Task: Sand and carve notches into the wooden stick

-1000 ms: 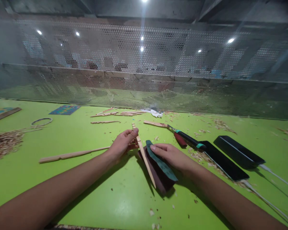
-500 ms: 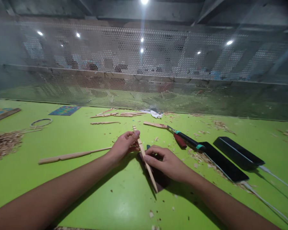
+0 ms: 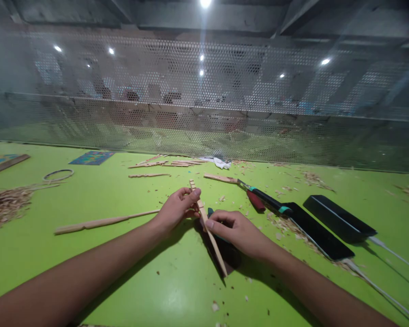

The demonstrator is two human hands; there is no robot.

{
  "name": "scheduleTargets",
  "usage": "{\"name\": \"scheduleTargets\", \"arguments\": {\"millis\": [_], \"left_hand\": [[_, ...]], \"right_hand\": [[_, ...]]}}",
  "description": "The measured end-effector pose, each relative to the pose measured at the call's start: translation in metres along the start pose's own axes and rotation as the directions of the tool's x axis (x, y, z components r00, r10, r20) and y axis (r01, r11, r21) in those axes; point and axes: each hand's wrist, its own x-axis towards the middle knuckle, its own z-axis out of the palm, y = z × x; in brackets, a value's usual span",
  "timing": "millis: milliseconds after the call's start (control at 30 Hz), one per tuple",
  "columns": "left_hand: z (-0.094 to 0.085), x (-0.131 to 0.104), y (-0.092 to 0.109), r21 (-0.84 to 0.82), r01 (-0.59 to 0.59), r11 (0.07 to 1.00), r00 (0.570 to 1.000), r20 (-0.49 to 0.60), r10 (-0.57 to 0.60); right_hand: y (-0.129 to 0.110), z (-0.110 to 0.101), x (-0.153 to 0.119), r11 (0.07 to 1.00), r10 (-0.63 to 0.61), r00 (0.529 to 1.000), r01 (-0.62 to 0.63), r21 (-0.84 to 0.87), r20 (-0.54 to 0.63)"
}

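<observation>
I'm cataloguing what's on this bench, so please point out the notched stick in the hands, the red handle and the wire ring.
Notched stick [image 3: 216, 249]: head view, on its lower shaft.
Red handle [image 3: 255, 200]: head view, mid-body.
Wire ring [image 3: 58, 179]: head view, near rim.

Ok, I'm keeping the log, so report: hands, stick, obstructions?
Left hand gripping notched stick near its notched end. Right hand at its middle, thumb on top. Dark sheet beneath; wood chips around, none seen blocking.

R hand [image 3: 240, 231] now has its thumb on the pale notched wooden stick [image 3: 216, 250], vs. apart 1 s ago; dark green flexible sheet [image 3: 210, 212] now mostly hidden.
</observation>
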Motion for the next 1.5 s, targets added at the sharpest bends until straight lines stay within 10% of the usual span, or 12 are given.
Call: {"name": "scheduleTargets", "arguments": {"millis": [1500], "left_hand": [[-0.005,0.006,-0.002,-0.01,-0.062,0.998,0.998,-0.019,0.062]], "right_hand": [[0.009,-0.009,0.004,0.949,0.177,0.983,-0.183,0.256,0.044]]}}
